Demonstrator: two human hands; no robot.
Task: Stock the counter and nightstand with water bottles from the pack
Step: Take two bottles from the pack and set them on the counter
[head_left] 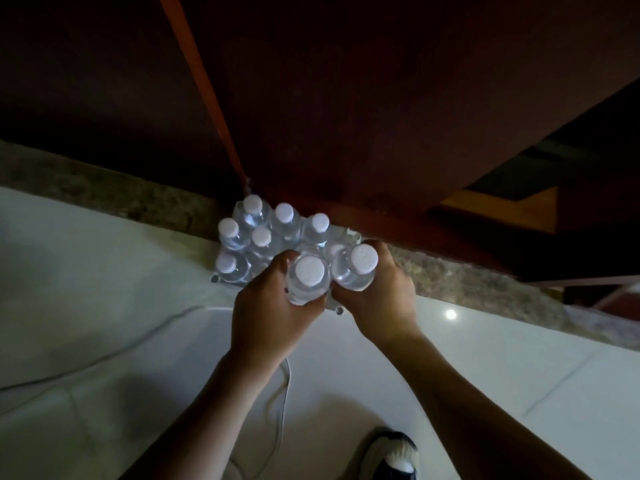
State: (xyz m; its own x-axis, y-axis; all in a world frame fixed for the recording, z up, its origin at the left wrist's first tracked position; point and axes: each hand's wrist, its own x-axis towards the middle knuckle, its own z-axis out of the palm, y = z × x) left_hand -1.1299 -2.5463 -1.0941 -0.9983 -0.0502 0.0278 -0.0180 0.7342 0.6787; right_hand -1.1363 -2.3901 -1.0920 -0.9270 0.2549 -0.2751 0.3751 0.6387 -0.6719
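A shrink-wrapped pack of water bottles (256,237) with white caps stands on the pale tiled floor against a dark wooden cabinet. My left hand (266,313) grips one clear bottle (308,278) by its body, cap pointing up at the camera. My right hand (384,299) grips a second bottle (356,268) the same way. Both bottles are held side by side just above the near right corner of the pack. Several capped bottles stay in the pack behind them.
The dark wooden cabinet (381,116) rises right behind the pack, on a speckled stone plinth (467,282). A thin white cable (282,393) runs over the floor tiles between my arms. My shoe (391,455) shows at the bottom edge.
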